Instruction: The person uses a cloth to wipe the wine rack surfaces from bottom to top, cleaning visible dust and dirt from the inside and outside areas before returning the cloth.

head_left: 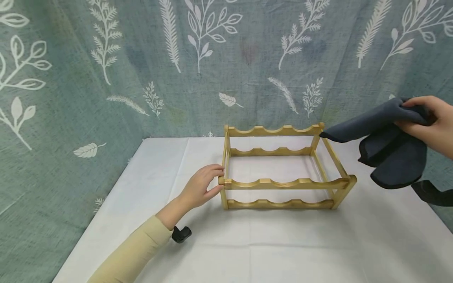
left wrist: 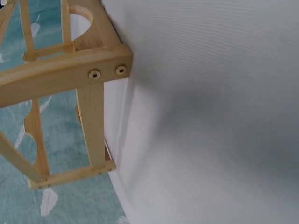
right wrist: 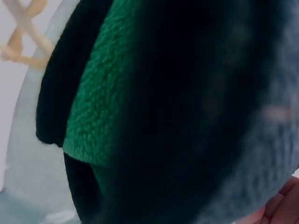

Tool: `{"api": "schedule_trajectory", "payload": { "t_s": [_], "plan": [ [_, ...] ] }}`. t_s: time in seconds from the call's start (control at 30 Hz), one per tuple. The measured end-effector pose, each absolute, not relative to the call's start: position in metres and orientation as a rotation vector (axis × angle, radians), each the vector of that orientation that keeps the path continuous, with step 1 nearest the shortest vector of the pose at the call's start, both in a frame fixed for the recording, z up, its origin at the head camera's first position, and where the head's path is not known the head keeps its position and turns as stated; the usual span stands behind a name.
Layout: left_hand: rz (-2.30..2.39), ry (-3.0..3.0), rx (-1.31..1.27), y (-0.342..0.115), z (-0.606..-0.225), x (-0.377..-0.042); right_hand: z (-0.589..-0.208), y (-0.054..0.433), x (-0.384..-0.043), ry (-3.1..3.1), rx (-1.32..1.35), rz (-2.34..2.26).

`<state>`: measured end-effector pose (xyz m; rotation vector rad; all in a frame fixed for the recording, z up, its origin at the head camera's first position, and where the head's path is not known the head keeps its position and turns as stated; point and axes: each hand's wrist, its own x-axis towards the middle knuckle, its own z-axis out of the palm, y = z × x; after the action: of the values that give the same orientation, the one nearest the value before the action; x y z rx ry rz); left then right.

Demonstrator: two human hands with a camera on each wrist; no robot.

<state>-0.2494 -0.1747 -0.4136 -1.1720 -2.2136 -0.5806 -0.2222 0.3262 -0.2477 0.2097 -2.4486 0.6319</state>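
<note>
A two-tier wooden wine rack (head_left: 283, 184) with scalloped rails stands upright on the white-covered table. My left hand (head_left: 199, 186) grips its front left upper corner, fingertips and thumb at the post. In the left wrist view the rack's end frame (left wrist: 51, 74) shows two bolt heads, but the hand itself is out of sight. Up to the right, my right hand (head_left: 433, 118) pinches a folded dark grey cloth (head_left: 400, 157), which droops in flaps above the table. The right wrist view is mostly filled by this cloth, showing a fuzzy green side (right wrist: 100, 93) and black edging, with some fingers (right wrist: 280, 205) at the lower right.
A white sheet (head_left: 283, 247) covers the table. Behind and to the left hangs a green-blue leaf-patterned curtain (head_left: 247, 82). Black wrist-worn gear shows by the left wrist (head_left: 182, 234) and below the right hand.
</note>
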Motion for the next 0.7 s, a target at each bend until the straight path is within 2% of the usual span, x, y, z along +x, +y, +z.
{"api": "schedule_trajectory", "payload": {
  "t_s": [0.33,0.53,0.7],
  "plan": [
    [-0.6,-2.389,-0.913,-0.211,-0.42,-0.234,-0.325,0.392,-0.231,-2.441,0.096,0.656],
    [-0.603,-2.573,-0.674,-0.229,-0.429,-0.226,-0.368,0.373,-0.226,-2.836,-0.136,0.38],
    [-0.647,-2.727,-0.533,-0.237,-0.441,-0.222,-0.399,0.352,-0.226,-3.015,-0.012,0.287]
  ]
}}
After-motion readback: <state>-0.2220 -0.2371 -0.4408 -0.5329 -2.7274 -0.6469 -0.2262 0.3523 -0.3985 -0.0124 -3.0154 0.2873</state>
